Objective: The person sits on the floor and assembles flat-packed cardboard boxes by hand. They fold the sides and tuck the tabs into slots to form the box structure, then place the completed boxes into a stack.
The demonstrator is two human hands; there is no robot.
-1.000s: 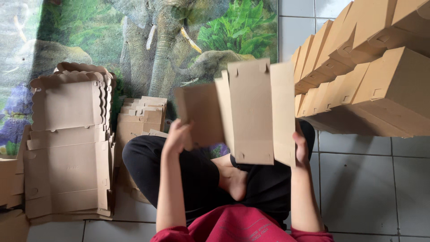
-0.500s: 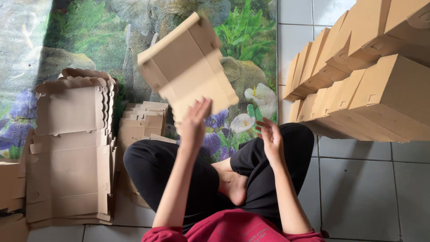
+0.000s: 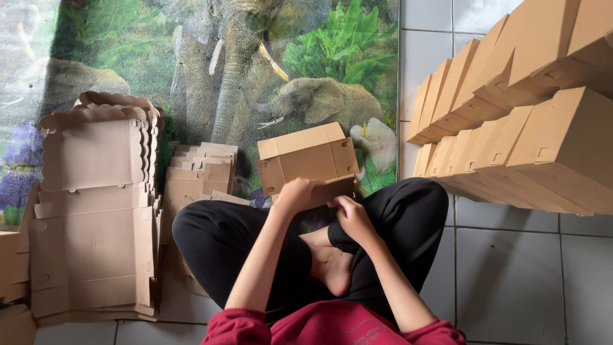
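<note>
1. Change from half a second ago: the cardboard box (image 3: 308,160) was raised high and tilted in the left hand alone; it now sits low, just above the crossed legs, and level, with both hands on its near edge.
2. Left hand (image 3: 295,193): fingers curled over the near edge of the box, pressing a flap down.
3. Right hand (image 3: 350,216): fingers bent, pinching the near lower flap of the box; a moment earlier it hung free below the box.
4. Box: plain brown corrugated board, matte, rectangular, with side flaps folded in and visible crease lines.
5. Left of the box: a stack of flat blanks (image 3: 96,211) of the same board, scallop-edged at the top, and a smaller stack of folded pieces (image 3: 201,169) between it and the box.
6. Right of the box: rows of finished boxes (image 3: 517,115), closed, smooth-sided, leaning on the grey tiled floor (image 3: 504,275).
7. Beyond the box: a printed mat (image 3: 211,64) with elephants and foliage.
</note>
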